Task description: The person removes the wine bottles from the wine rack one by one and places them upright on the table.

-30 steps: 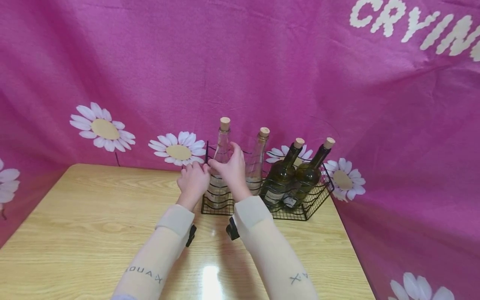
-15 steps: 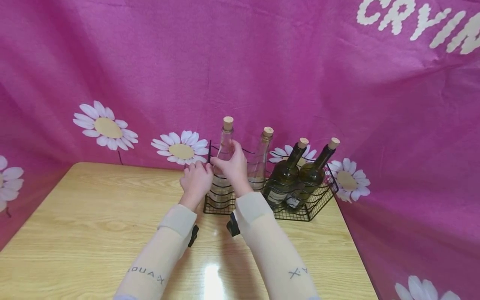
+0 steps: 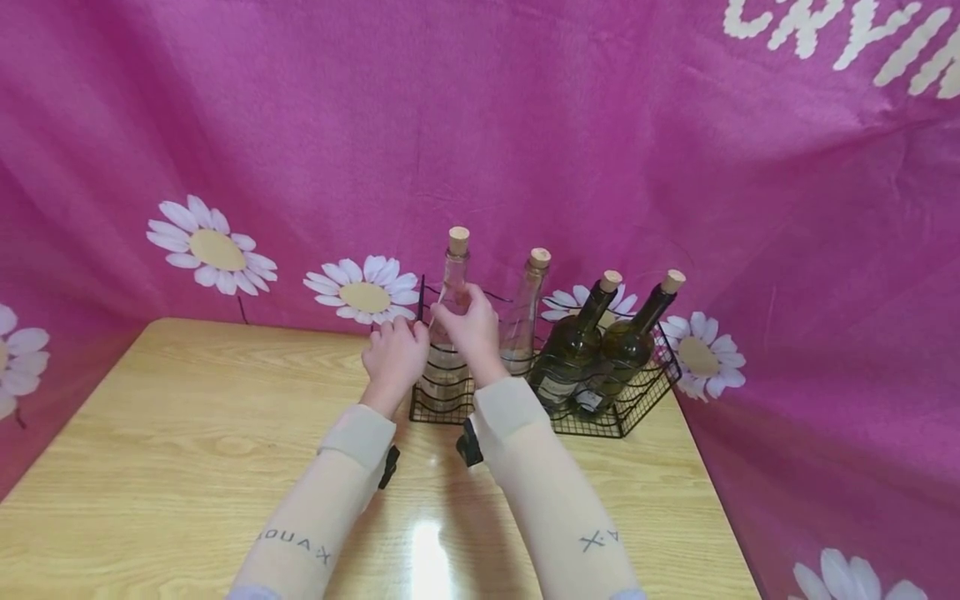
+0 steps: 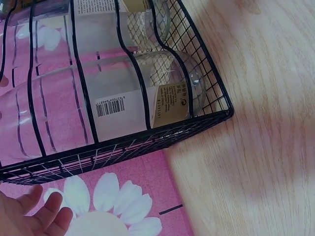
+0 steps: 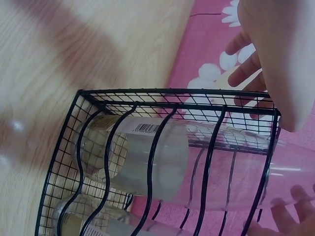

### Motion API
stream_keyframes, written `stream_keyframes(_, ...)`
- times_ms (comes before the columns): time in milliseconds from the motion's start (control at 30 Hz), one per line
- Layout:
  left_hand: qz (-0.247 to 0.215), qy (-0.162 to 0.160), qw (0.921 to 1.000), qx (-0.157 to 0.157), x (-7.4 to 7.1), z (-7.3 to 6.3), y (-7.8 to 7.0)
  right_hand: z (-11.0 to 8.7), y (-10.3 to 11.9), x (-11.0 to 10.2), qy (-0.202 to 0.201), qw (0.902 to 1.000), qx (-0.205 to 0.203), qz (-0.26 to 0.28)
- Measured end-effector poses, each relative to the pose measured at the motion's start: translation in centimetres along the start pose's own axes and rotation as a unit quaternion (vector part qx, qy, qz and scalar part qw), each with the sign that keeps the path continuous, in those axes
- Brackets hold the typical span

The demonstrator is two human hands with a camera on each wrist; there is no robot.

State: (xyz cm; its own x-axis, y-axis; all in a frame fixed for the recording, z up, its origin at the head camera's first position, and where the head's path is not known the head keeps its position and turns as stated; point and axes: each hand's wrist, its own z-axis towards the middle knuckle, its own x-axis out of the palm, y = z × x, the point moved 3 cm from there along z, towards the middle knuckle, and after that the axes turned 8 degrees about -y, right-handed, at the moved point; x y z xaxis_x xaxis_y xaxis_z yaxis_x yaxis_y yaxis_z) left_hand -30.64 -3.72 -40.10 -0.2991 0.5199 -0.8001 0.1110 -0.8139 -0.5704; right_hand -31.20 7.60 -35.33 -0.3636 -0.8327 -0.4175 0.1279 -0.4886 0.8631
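Observation:
A clear glass bottle (image 3: 446, 375) with a cork (image 3: 459, 241) leans in the leftmost place of a black wire bottle rack (image 3: 585, 429). My right hand (image 3: 471, 329) grips this bottle near its shoulder, thumb and index finger spread across it. In the right wrist view, fingertips (image 5: 290, 216) lie along the bottle's side. My left hand (image 3: 396, 350) is at the rack's left end, its relaxed fingers apart. The left wrist view shows its fingers (image 4: 49, 214) just outside the mesh side, the thumb out of sight. Paper labels (image 4: 170, 103) show through the glass.
Another corked clear bottle (image 3: 519, 333) and two corked dark green bottles, one left (image 3: 564, 350) and one right (image 3: 624, 346), fill the other places. The rack stands on a wooden table (image 3: 225, 467) against a pink cloth (image 3: 360, 150) printed with daisies.
The head view has shifted slightly. My right thumb and index finger have drawn a little closer together at the leftmost bottle. The rack and bottles keep their arrangement.

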Motion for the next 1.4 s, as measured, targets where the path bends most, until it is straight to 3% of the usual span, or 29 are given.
stream_keyframes(300, -0.001, -0.003, 1.0, -0.001, -0.1, 0.21, -0.08, 0.07, 0.6, -0.21, 0.007, 0.9997, -0.001, -0.023)
stream_keyframes(900, 0.007, 0.022, 0.9997, -0.005, -0.1, 0.11, -0.01, 0.25, 0.71, -0.56, 0.028, 0.9956, -0.011, -0.088)
stream_keyframes(1400, 0.014, 0.04, 0.9991, -0.001, 0.16, 0.05, 0.02, 0.26, 0.41, -0.65, 0.018, 0.9974, -0.028, -0.064)
